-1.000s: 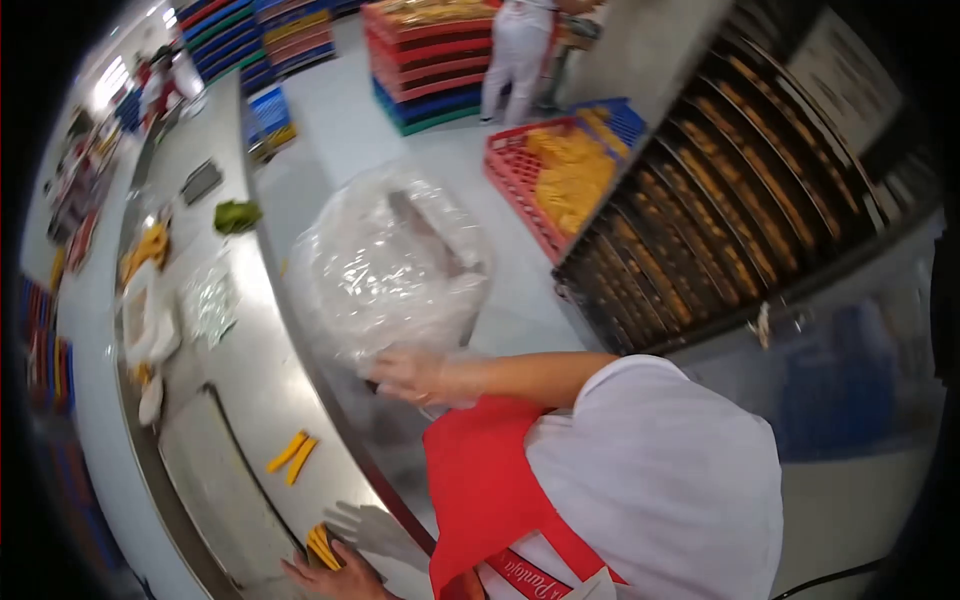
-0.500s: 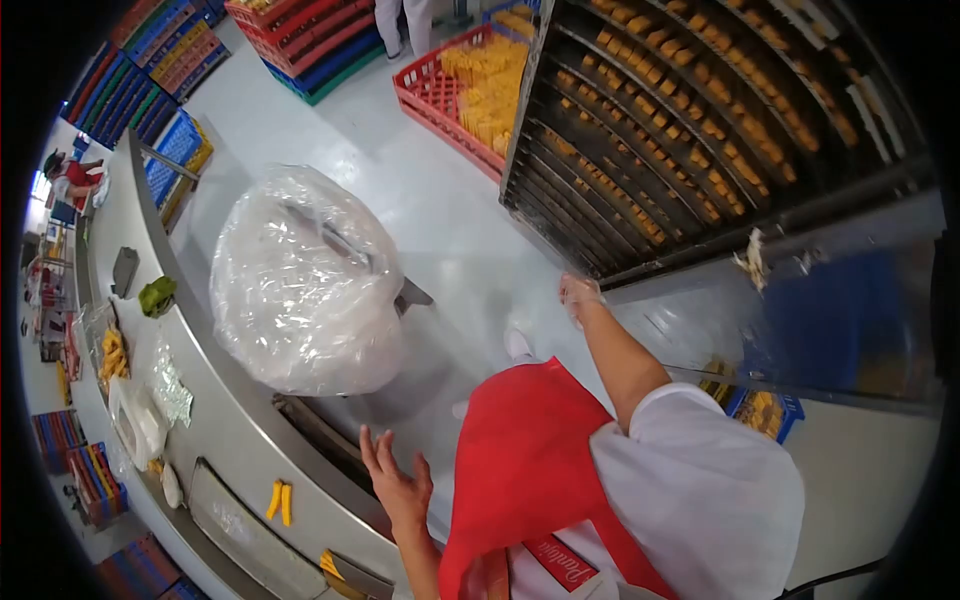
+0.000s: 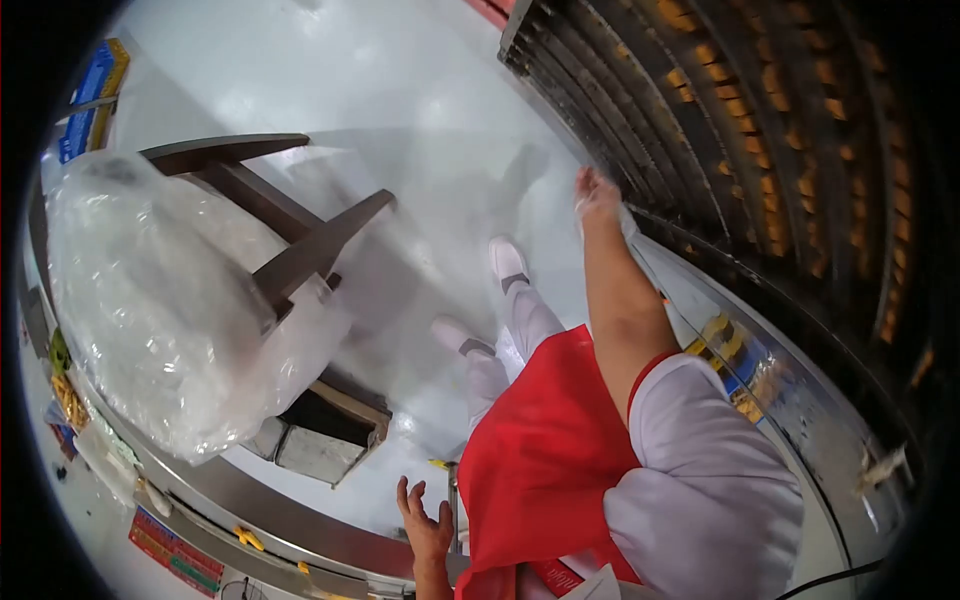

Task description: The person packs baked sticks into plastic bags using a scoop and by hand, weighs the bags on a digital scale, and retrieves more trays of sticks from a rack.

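Note:
My right hand [image 3: 598, 192], in what looks like a thin clear plastic glove, is beside the lower corner of the dark tray rack [image 3: 640, 150]. Its fingers look loosely bent and partly apart, with nothing visible in them; whether it touches the rack I cannot tell. My left hand [image 3: 425, 520], bare, hangs near the edge of the steel table [image 3: 300, 510] with its fingers spread, holding nothing. Rows of small golden baked pieces [image 3: 735, 105] lie on the rack's trays. A clear panel or sheet [image 3: 790, 390] extends along the rack's near side.
A large clear plastic bag [image 3: 150, 310] bulges at left, over dark legs [image 3: 325, 245] standing on the floor. Below it is an open box-like compartment [image 3: 330, 430]. Blue and yellow crates [image 3: 95, 100] stand far left. Yellow pieces [image 3: 248, 538] lie on the table.
My view has tilted down and turned, so the bag's dark legs and my shoes now show. The rack appears closer. Both hands keep much the same pose, the right one reaching further forward.

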The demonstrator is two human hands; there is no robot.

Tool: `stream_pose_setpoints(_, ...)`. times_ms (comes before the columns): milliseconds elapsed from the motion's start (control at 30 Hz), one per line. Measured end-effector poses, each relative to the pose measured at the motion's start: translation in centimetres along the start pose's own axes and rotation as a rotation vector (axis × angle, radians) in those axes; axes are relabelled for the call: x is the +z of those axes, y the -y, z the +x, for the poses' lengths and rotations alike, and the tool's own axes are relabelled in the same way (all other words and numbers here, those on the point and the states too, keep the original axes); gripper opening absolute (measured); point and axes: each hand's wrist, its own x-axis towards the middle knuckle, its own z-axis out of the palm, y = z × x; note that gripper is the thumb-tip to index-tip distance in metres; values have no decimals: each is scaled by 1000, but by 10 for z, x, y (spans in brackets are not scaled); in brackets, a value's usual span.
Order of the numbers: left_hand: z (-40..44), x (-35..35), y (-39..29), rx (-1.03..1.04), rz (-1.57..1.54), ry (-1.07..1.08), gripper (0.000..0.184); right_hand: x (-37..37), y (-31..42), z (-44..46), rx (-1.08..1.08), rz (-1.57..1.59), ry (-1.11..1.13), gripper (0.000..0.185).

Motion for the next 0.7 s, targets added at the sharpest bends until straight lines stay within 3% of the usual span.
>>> stream_pose_setpoints(67, -2, 6, 2, -50, 17, 53, 58, 15, 17, 26, -93, 27, -7, 25)
stream_pose_setpoints(133, 0, 14, 2, -266, -164, 79, 54, 14, 33, 70, -102, 249, -34, 34)
stream_pose_setpoints(267, 8, 16, 8, -276, -168, 119, 59, -13, 46, 140, -122, 344, -27, 40)
stream_pose_setpoints(333, 16, 9, 1, -275, -153, 137, 53, -56, 50, 206, -141, 317, 23, 43)
stream_pose_setpoints(400, 22, 4, 1, -268, -152, 117, 53, -7, 18, 67, -175, 269, 21, 37)
stream_pose_setpoints(500, 27, 4, 5, -254, -176, 104, 52, -18, -6, 23, -40, 310, -88, 25)
stream_pose_setpoints(633, 22, 2, 24, -254, -215, 82, 54, -86, -76, 35, -39, 272, 27, 23)
stream_pose_setpoints(700, 14, -1, 30, -240, -224, 57, 54, -121, -108, 42, -211, -254, 61, 21)
